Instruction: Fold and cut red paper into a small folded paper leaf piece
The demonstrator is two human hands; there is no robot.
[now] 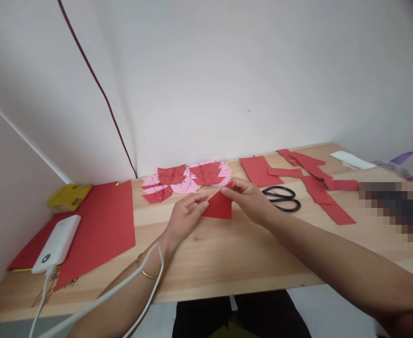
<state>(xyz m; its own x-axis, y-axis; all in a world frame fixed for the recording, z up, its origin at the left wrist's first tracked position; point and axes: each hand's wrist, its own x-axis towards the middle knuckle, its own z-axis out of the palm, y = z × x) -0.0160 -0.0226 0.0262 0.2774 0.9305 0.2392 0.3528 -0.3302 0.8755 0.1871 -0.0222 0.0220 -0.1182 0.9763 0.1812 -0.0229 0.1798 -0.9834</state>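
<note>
The person's left hand (pixel 185 213) and right hand (pixel 250 197) meet over the middle of the wooden surface (pixel 227 253), both pinching a folded red paper triangle (pixel 218 206). The left grip is closed on the triangle's 9 o'clock edge, fingertips on top of the paper; the right grip is closed on its upper corner at 1 o'clock, thumb and forefinger nipping the tip. The triangle lies low, touching or just above the surface; which cannot be told.

At 12 o'clock from the hands, near the wall, a cluster of folded red and pink pieces (pixel 187 178) lies spread out. At 3 o'clock, just beside the right hand, black scissors (pixel 282 198) lie flat. Beyond them at 2 o'clock are red paper strips (pixel 319 180) and a red rectangle (pixel 259 170). At 9 o'clock a large red sheet (pixel 104 220) carries a white power bank (pixel 57 244), whose white cable (pixel 122 291) crosses the left wrist, beside a gold bangle (pixel 146 273). A yellow object (pixel 69 195) sits at 10 o'clock
</note>
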